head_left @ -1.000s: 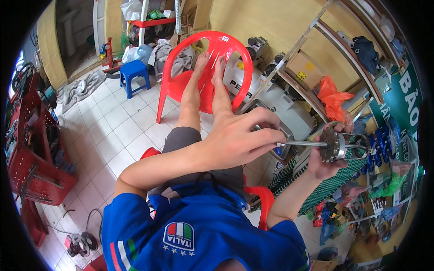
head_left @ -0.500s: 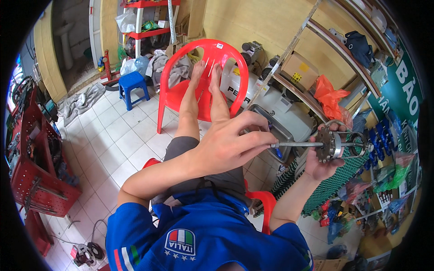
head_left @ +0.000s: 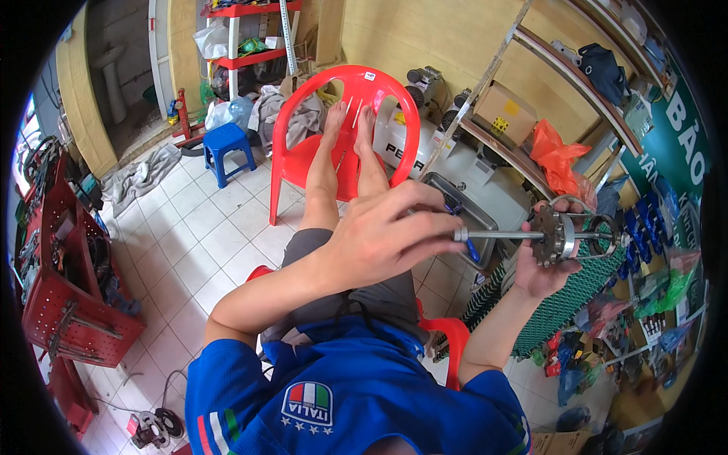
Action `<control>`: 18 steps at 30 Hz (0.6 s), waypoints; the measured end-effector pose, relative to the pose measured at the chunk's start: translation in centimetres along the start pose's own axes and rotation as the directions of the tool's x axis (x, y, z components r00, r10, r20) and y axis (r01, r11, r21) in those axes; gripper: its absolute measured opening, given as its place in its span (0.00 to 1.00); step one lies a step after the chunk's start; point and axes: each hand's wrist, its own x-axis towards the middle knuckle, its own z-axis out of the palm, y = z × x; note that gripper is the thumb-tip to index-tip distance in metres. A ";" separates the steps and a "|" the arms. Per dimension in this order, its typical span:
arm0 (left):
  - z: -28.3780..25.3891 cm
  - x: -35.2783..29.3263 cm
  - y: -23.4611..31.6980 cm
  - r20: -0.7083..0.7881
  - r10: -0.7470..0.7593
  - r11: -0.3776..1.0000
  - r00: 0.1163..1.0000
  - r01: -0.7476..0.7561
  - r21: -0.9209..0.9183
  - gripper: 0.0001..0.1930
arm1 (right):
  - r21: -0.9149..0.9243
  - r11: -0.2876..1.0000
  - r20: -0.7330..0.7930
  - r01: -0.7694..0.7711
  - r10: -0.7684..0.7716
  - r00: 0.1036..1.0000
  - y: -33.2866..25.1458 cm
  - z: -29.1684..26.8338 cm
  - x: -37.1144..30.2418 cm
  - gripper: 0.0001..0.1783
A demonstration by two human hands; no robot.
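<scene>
Clearly, the left hand pinches the rod. The right hand holds the disc (fingers seemingly curled around, partly hidden).

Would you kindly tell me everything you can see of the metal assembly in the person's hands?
The metal assembly looks like bare grey metal. A straight rod seems to run through a darker disc with a notched rim; a shinier ring sits beside it, and an open frame lies beyond. It lies nearly level across the picture. The left hand pinches its left end; the right hand holds it around the disc.
</scene>
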 end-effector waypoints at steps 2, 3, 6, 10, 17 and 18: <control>0.1 0.0 -0.1 0.003 0.001 1.000 1.000 -0.001 -0.003 0.09 | -0.001 1.000 0.003 0.003 -0.003 1.000 0.0 -0.1 0.0 0.47; 0.1 0.0 -0.2 0.006 0.001 1.000 1.000 -0.001 -0.006 0.09 | 0.000 1.000 0.005 0.003 -0.003 1.000 -0.1 -0.1 0.0 0.47; 0.2 0.0 -0.2 0.015 0.004 1.000 1.000 -0.004 -0.011 0.09 | -0.003 1.000 0.001 -0.001 0.001 1.000 -0.1 -0.2 0.0 0.47; 0.0 -0.1 -0.2 0.013 0.009 1.000 1.000 -0.009 -0.003 0.09 | 0.006 1.000 0.024 -0.005 0.005 1.000 0.0 0.0 0.1 0.47; 0.1 -0.1 -0.7 0.017 0.017 1.000 1.000 -0.017 -0.012 0.10 | -0.016 1.000 0.004 0.018 -0.018 1.000 -0.1 -0.3 0.0 0.47; 0.1 -0.1 -0.7 0.016 0.016 1.000 1.000 -0.016 -0.011 0.10 | -0.035 0.999 -0.008 0.019 -0.019 1.000 -0.1 -0.2 0.0 0.47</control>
